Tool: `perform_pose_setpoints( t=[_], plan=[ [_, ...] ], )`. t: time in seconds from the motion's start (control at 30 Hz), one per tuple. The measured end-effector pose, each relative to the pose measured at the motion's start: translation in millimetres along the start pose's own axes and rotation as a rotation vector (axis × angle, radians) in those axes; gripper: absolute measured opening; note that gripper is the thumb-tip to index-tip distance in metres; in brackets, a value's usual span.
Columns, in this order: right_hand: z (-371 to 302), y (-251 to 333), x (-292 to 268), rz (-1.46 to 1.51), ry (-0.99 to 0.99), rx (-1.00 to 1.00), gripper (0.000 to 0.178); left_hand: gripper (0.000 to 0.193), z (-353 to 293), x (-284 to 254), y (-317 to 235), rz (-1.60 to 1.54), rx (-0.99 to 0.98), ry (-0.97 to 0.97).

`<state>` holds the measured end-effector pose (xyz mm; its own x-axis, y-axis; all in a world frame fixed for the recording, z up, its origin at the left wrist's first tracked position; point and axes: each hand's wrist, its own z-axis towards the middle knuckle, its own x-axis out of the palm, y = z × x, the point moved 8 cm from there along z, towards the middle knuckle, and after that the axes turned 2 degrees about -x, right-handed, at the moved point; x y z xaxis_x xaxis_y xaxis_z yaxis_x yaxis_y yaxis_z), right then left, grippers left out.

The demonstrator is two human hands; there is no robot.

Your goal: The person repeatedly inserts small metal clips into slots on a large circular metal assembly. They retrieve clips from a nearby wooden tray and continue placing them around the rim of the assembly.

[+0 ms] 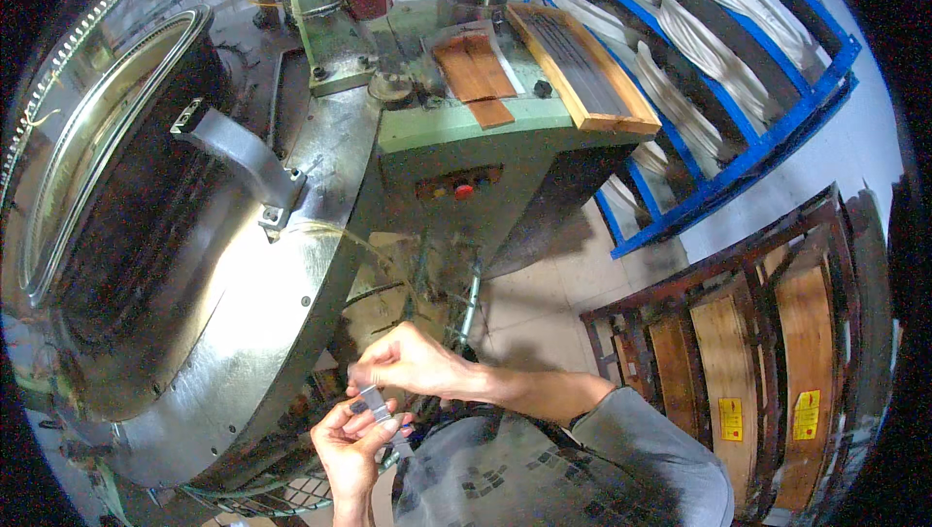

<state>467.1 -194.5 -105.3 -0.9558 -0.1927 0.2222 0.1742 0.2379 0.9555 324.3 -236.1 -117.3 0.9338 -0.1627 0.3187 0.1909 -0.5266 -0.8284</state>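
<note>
My left hand (347, 447) is closed on a thin grey metal strip (375, 402), pinching it between thumb and fingers. The strip slants down past the thumb, and its lower end shows beside the hand, over the dark grey shirt. Just above, my right hand (416, 364) has its fingers pinched together close to the strip's upper end. Its fingertips are slightly blurred, and what sits between them cannot be made out. Both hands are in front of my body, beside the rounded edge of a machine's steel plate (282, 304).
A curved metal bracket (238, 153) rises from the plate by a large round cylinder ring (116, 129). On the green machine top lie a wooden tray (584, 69) with dark thin strips and brown sheets (474, 66). A blue rack (714, 199) and wooden boards (723, 362) stand right.
</note>
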Motion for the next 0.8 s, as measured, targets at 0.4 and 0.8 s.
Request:
perform_pose_setpoints(
  t=[0.4,0.8],
  plan=[
    [-52.6,3.2,-23.4,-0.035,-0.139,-0.116,0.019,0.030,2.0,39.2,-0.9,0.028,-0.080,0.317],
    [-67.3,24.9,-21.4,-0.105,-0.282,-0.242,0.010,0.028,4.0,40.3,3.2,0.019,-0.218,0.474]
  ],
)
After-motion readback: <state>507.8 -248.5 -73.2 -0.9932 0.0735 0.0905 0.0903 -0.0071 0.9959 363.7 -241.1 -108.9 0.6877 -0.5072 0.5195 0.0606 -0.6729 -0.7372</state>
